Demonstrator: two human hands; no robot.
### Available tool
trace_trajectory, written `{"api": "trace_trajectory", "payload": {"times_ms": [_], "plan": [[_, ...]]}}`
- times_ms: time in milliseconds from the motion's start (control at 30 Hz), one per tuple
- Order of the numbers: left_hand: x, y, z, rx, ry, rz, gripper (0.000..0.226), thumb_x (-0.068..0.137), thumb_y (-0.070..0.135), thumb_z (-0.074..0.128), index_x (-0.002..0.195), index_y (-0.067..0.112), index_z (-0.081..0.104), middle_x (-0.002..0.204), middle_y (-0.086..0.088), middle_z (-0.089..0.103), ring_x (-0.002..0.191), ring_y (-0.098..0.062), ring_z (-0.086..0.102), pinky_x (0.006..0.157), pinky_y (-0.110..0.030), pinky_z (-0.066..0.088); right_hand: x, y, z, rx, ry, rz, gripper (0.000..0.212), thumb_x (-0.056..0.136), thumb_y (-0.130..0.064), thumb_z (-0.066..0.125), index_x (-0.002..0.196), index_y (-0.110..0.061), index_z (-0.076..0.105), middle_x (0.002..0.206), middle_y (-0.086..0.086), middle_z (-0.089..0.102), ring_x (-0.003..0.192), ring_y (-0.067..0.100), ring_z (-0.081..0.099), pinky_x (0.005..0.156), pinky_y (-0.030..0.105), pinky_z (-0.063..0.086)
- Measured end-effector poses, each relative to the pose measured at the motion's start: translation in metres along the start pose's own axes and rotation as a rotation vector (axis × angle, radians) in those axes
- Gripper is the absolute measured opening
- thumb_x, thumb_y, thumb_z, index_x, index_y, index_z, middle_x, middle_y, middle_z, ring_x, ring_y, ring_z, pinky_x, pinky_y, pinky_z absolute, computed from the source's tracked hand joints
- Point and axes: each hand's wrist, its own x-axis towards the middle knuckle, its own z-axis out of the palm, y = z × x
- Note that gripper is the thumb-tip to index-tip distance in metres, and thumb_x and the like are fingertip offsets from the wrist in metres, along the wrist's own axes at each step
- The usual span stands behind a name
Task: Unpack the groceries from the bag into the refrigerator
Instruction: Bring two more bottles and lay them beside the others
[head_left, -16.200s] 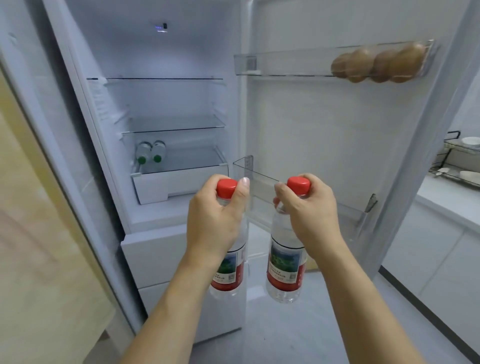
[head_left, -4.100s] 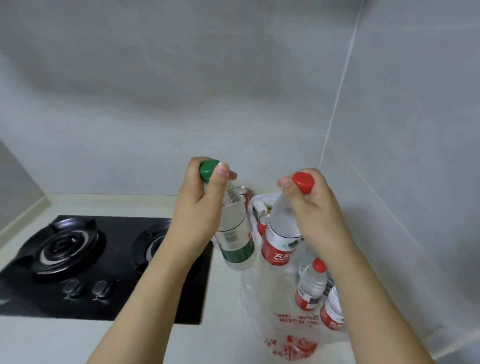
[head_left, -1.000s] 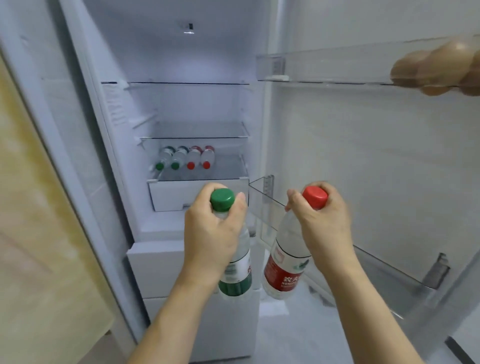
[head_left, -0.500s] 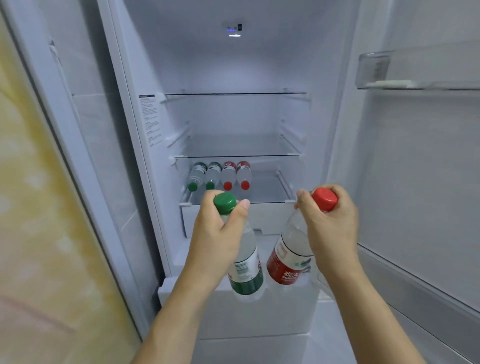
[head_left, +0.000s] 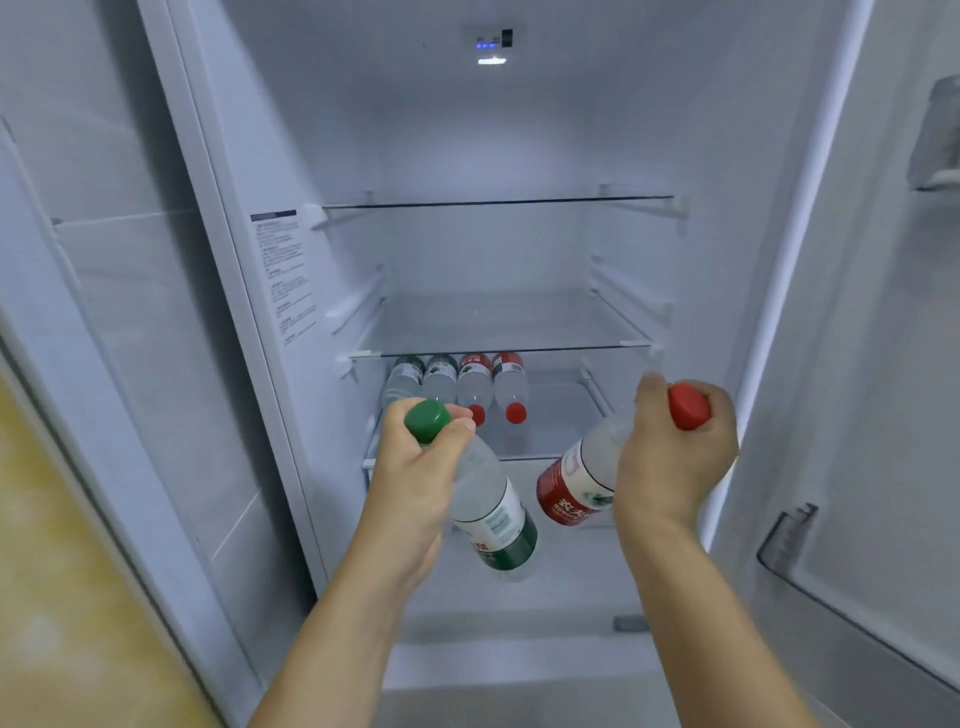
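**One Camera, Up On The Head**

We have only one camera. It sits on the person's head and looks forward and a little down, right into the open refrigerator (head_left: 493, 156). We are close: the fridge fills almost the whole picture, and its straight sides bend out near the edges because the lens is very wide. Both arms reach out from the bottom of the picture, so we see the left hand (head_left: 415, 483) and the right hand (head_left: 675, 457) from behind and above. There is no second view, so nothing is shared between two.
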Motion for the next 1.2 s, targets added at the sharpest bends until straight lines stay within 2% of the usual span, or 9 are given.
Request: {"api": "trace_trajectory", "payload": {"times_ms": [167,267,400,600,800,933,1033,1133,1200], "plan": [[0.038,-0.017,0.015,-0.041,0.052,0.079,0.02,0.069,0.013,0.062,0.087,0.021,0.058,0.095,0.001,0.067,0.088,-0.016,0.058,0.082,-0.038,0.047,0.026,0.022,0.028,0.118,0.142,0.02,0.027,0.086,-0.02,0.067,0.069,-0.026,0.046,0.065,-0.014,0.046,0.054,-0.004,0.046,0.059,0.009,0.04],[0.057,-0.031,0.024,-0.05,0.037,0.131,0.018,0.069,0.012,0.058,0.083,0.023,0.055,0.081,0.014,0.063,0.074,-0.003,0.054,0.072,-0.023,0.045,0.037,0.038,0.042,0.141,0.206,0.015,0.027,0.086,-0.019,0.066,0.071,-0.025,0.044,0.068,-0.014,0.047,0.057,-0.005,0.046,0.062,0.008,0.04],[0.083,-0.051,0.034,-0.028,-0.045,0.188,0.017,0.072,0.01,0.056,0.085,0.02,0.054,0.085,0.014,0.064,0.07,0.0,0.052,0.064,-0.009,0.043,0.048,0.062,0.055,0.149,0.277,0.009,0.025,0.085,-0.013,0.063,0.073,-0.025,0.045,0.071,-0.014,0.048,0.059,-0.004,0.046,0.065,0.011,0.041],[0.111,-0.072,0.052,0.008,-0.16,0.308,0.018,0.079,-0.001,0.057,0.09,0.01,0.048,0.1,0.004,0.065,0.094,-0.009,0.059,0.086,-0.02,0.046,0.062,0.089,0.064,0.126,0.357,-0.042,0.025,0.086,-0.011,0.063,0.074,-0.024,0.046,0.073,-0.011,0.05,0.06,-0.005,0.048,0.064,0.009,0.041],[0.125,-0.089,0.065,0.065,-0.336,0.389,0.024,0.082,-0.007,0.059,0.091,0.012,0.047,0.103,0.0,0.06,0.089,0.0,0.056,0.077,-0.011,0.044,0.069,0.117,0.068,0.145,0.4,-0.038,0.024,0.088,-0.011,0.063,0.074,-0.023,0.047,0.074,-0.009,0.053,0.061,-0.004,0.049,0.066,0.009,0.043],[0.136,-0.104,0.066,0.241,-0.504,0.479,0.041,0.081,-0.005,0.062,0.092,0.031,0.047,0.108,0.013,0.058,0.101,-0.004,0.056,0.084,-0.013,0.041,0.073,0.131,0.075,0.13,0.352,-0.004,0.022,0.088,-0.01,0.064,0.076,-0.022,0.05,0.076,-0.01,0.057,0.065,-0.004,0.053,0.069,0.012,0.045],[0.146,-0.116,0.071,0.449,-0.592,0.569,0.045,0.079,0.002,0.064,0.095,0.04,0.046,0.109,0.016,0.056,0.102,-0.005,0.053,0.085,-0.016,0.042,0.079,0.144,0.074,0.106,0.273,0.095,0.013,0.088,-0.015,0.065,0.085,-0.02,0.053,0.09,-0.006,0.062,0.079,0.005,0.059,0.078,0.023,0.05],[0.159,-0.138,0.073,0.664,-0.611,0.671,0.038,0.079,0.011,0.067,0.109,0.028,0.049,0.124,0.007,0.055,0.115,-0.009,0.051,0.095,-0.019,0.041,0.09,0.159,0.072,0.034,0.204,0.192,0.014,0.088,-0.023,0.065,0.096,-0.02,0.054,0.101,-0.001,0.062,0.092,0.018,0.061,0.086,0.04,0.054],[0.167,-0.15,0.074,0.768,-0.613,0.719,0.042,0.08,0.014,0.07,0.116,0.021,0.051,0.126,0.005,0.056,0.12,-0.012,0.05,0.099,-0.019,0.039,0.093,0.165,0.075,-0.019,0.148,0.224,0.017,0.092,-0.024,0.062,0.103,-0.019,0.051,0.104,0.0,0.058,0.096,0.021,0.058,0.086,0.039,0.053]]}}
